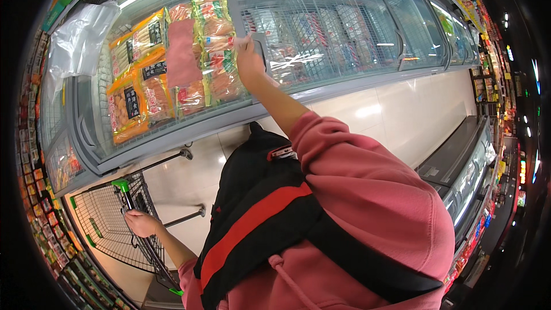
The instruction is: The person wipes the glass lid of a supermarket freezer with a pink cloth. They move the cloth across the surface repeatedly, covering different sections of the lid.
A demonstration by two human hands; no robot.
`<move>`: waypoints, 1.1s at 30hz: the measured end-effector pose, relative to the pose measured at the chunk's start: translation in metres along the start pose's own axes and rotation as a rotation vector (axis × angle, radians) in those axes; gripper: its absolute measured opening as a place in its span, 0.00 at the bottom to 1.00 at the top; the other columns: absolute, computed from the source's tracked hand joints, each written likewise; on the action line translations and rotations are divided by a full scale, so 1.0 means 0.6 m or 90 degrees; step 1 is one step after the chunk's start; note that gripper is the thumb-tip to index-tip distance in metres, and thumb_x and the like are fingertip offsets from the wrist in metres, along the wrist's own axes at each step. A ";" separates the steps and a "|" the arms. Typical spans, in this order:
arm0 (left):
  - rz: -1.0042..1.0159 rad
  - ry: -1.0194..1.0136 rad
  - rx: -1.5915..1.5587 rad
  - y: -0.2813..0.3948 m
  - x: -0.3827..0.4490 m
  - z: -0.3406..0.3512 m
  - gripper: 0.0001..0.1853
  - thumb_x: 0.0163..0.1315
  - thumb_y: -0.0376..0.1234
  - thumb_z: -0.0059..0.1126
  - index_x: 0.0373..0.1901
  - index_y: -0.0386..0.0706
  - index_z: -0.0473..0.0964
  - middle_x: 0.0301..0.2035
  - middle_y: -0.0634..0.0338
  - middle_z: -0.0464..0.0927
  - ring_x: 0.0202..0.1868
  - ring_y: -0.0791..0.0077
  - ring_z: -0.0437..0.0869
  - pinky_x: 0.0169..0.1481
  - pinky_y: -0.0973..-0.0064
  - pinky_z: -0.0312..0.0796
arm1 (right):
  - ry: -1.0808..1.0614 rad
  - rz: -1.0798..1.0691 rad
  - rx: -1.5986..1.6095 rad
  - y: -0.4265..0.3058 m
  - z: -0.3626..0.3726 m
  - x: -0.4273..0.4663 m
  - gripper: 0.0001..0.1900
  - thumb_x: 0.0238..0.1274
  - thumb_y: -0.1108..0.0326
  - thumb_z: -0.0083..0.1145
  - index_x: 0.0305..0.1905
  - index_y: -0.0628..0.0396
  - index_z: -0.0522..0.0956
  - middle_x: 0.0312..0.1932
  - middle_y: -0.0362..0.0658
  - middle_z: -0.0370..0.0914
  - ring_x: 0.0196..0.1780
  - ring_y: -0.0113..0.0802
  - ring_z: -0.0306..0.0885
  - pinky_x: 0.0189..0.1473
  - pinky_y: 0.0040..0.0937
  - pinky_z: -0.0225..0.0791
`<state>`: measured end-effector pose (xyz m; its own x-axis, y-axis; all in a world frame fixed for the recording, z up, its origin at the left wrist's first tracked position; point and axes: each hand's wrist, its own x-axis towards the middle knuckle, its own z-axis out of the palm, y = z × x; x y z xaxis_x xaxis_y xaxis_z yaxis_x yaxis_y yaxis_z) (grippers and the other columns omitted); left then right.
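Observation:
My right hand (249, 58) is closed around the handle edge of a sliding glass freezer lid (259, 49). My left hand (143, 223) grips the push handle of a wire shopping cart (129, 198) with green end caps. Left of my right hand, packaged foods lie in the chest freezer: orange-edged bags (125, 105), yellow-green edged packs (217, 58) and a plain pink sheet (183, 54) on top of them. Through the glass to the right, more packs (344, 38) show behind wire dividers.
Clear plastic bags (79, 41) hang over the freezer's left end. The freezer's grey front rim (181, 137) runs along before me. Stocked shelves (43, 224) stand at far left, and another freezer cabinet (452, 155) is at the right, across the tiled floor (387, 103).

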<state>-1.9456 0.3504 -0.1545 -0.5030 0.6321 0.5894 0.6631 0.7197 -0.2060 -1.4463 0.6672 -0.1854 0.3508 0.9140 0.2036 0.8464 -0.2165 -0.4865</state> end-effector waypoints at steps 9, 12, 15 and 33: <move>0.033 0.074 -0.034 0.002 0.000 -0.010 0.19 0.75 0.41 0.42 0.34 0.40 0.79 0.33 0.56 0.83 0.32 0.57 0.83 0.32 0.63 0.74 | -0.076 -0.139 -0.148 0.121 -0.009 -0.225 0.20 0.66 0.66 0.52 0.61 0.60 0.74 0.50 0.52 0.79 0.28 0.48 0.83 0.29 0.45 0.76; 0.033 0.056 -0.069 -0.002 -0.004 -0.019 0.20 0.75 0.42 0.40 0.31 0.41 0.76 0.32 0.55 0.81 0.33 0.54 0.82 0.32 0.59 0.72 | -0.140 -0.296 -0.049 0.166 -0.049 -0.209 0.15 0.62 0.61 0.56 0.49 0.56 0.80 0.42 0.50 0.82 0.30 0.50 0.83 0.34 0.45 0.76; -0.026 -0.056 -0.096 -0.005 -0.008 -0.027 0.21 0.74 0.43 0.36 0.28 0.41 0.71 0.31 0.52 0.78 0.32 0.48 0.78 0.32 0.53 0.68 | -0.276 0.041 0.161 0.186 -0.121 -0.112 0.13 0.59 0.59 0.60 0.43 0.54 0.82 0.37 0.50 0.82 0.36 0.49 0.82 0.39 0.45 0.74; -0.121 -0.160 -0.051 -0.051 -0.067 -0.035 0.29 0.75 0.51 0.28 0.38 0.41 0.77 0.39 0.48 0.81 0.36 0.43 0.79 0.36 0.51 0.69 | -0.052 -0.542 0.050 0.108 -0.009 0.351 0.19 0.57 0.78 0.53 0.50 0.46 0.84 0.46 0.43 0.74 0.51 0.45 0.70 0.54 0.40 0.69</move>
<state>-1.9342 0.2971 -0.1555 -0.7363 0.5472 0.3980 0.5808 0.8129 -0.0432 -1.3153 0.8435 -0.1695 -0.4236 0.7767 0.4662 0.7774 0.5759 -0.2531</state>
